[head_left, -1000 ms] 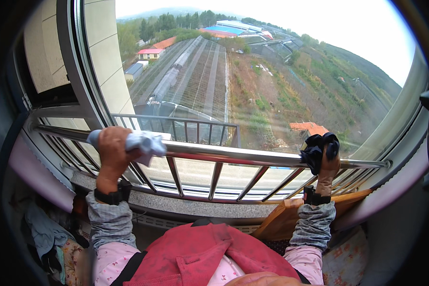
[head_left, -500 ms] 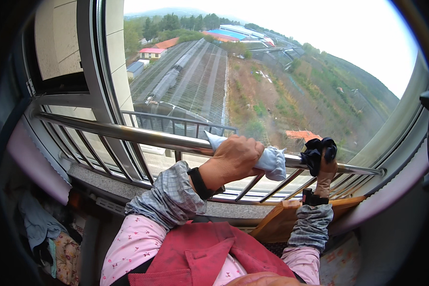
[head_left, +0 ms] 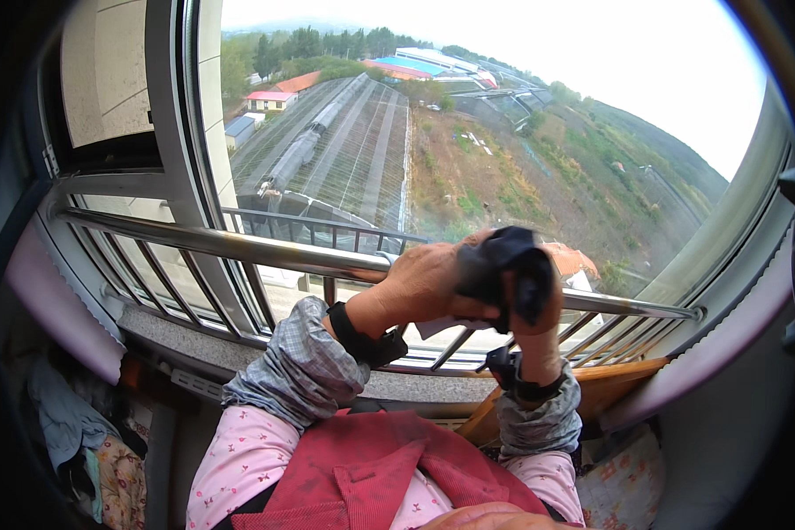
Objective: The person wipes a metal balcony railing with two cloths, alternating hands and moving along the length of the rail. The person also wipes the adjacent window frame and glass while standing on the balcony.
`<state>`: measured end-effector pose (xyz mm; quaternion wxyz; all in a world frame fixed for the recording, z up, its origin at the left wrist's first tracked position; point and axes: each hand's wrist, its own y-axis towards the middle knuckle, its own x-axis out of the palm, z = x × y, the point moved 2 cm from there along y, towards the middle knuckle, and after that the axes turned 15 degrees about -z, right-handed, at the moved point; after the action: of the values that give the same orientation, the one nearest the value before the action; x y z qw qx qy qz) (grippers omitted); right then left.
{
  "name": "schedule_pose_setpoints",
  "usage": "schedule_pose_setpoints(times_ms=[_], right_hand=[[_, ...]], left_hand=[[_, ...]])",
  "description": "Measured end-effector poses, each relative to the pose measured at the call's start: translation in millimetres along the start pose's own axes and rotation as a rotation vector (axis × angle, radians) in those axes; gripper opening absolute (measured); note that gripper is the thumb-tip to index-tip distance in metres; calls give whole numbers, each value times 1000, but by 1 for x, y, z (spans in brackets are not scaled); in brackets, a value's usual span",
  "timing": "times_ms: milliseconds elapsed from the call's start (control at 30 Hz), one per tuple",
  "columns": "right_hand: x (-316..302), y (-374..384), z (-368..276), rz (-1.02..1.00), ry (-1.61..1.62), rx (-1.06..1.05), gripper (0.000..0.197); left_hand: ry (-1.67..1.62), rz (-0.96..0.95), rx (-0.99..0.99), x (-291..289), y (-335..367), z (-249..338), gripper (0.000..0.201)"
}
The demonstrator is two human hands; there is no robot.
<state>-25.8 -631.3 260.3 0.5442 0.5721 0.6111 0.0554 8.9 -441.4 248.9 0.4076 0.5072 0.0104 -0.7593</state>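
A shiny steel guard rail point(head_left: 238, 249) runs across the inside of a big window. My left hand point(head_left: 428, 283) lies on the rail at its right part, closed over a light cloth point(head_left: 437, 327) whose corner shows under the palm. My right hand point(head_left: 530, 305) is raised just beside it, almost touching, and grips a crumpled black cloth point(head_left: 503, 265). Both wrists wear black bands. Grey sleeves cover my forearms.
Vertical bars point(head_left: 159, 283) fill the space below the rail above a stone sill point(head_left: 185, 340). A wooden piece point(head_left: 609, 389) leans at lower right. Bundled clothes point(head_left: 71, 433) lie at lower left. The grey window frame point(head_left: 172, 132) stands at left.
My left hand has slid along the rail from the left end to the right with the light cloth, reaching my right hand. The view has shifted slightly right.
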Motion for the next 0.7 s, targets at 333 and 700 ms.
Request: schedule_pose_setpoints(times_ms=[333, 700], right_hand=[[51, 33, -15, 43, -86, -251, 52], [62, 9, 10, -114, -583, -149, 20]], left_hand=[[-1294, 1001, 335, 12, 7, -72, 30], [364, 660, 102, -47, -78, -54, 46]])
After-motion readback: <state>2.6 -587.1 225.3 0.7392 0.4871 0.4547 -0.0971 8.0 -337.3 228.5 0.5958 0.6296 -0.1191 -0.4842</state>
